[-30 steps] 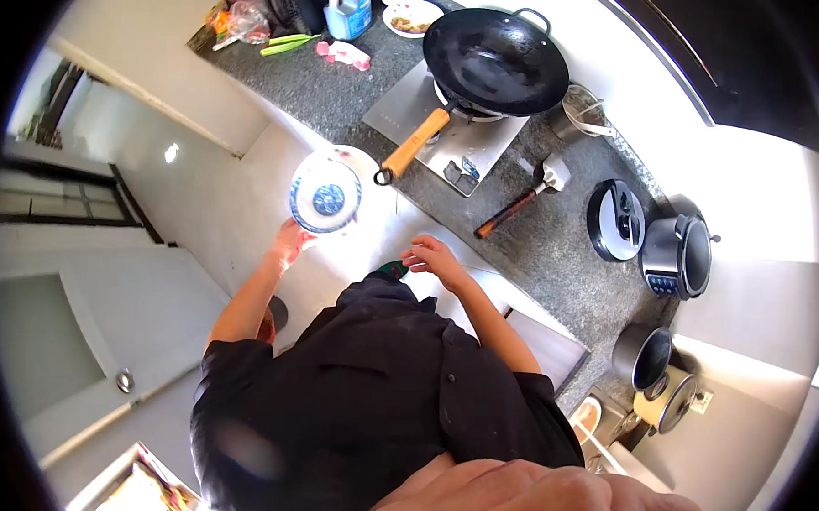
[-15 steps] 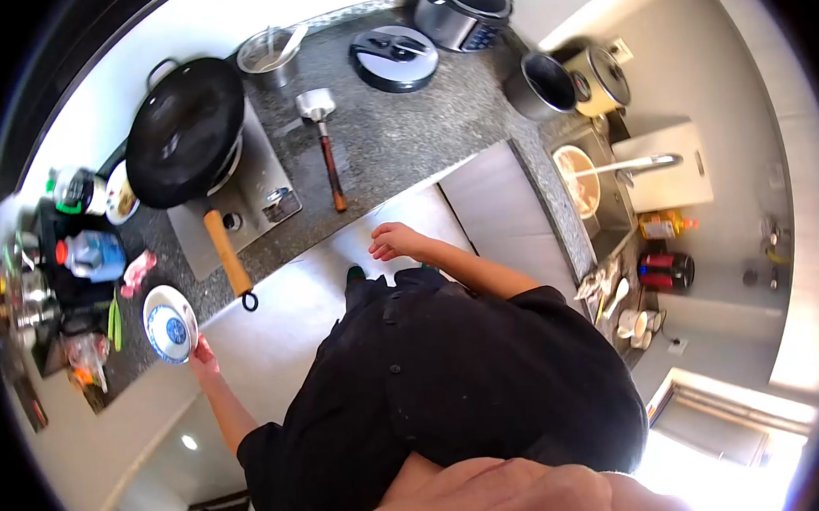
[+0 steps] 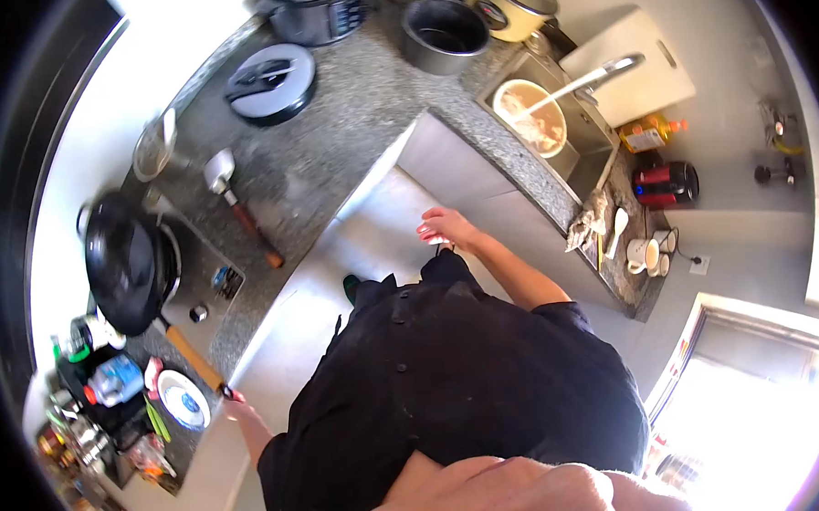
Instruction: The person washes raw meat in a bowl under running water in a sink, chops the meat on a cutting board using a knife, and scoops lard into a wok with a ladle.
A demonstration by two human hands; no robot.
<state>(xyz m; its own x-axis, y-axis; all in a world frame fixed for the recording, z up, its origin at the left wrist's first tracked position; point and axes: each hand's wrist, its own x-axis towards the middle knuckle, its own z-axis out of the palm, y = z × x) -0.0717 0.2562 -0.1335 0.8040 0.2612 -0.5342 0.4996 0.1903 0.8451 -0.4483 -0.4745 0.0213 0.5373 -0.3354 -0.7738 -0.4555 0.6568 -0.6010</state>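
While bowl rests, sink holds basin; brownish contents.

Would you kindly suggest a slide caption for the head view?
Left hand by wooden handle of black metal wok; round blue-patterned bowl on grey stone counter.

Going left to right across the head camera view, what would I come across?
A blue container → a blue-and-white bowl → the left hand → the right hand → a round basin → a red appliance.
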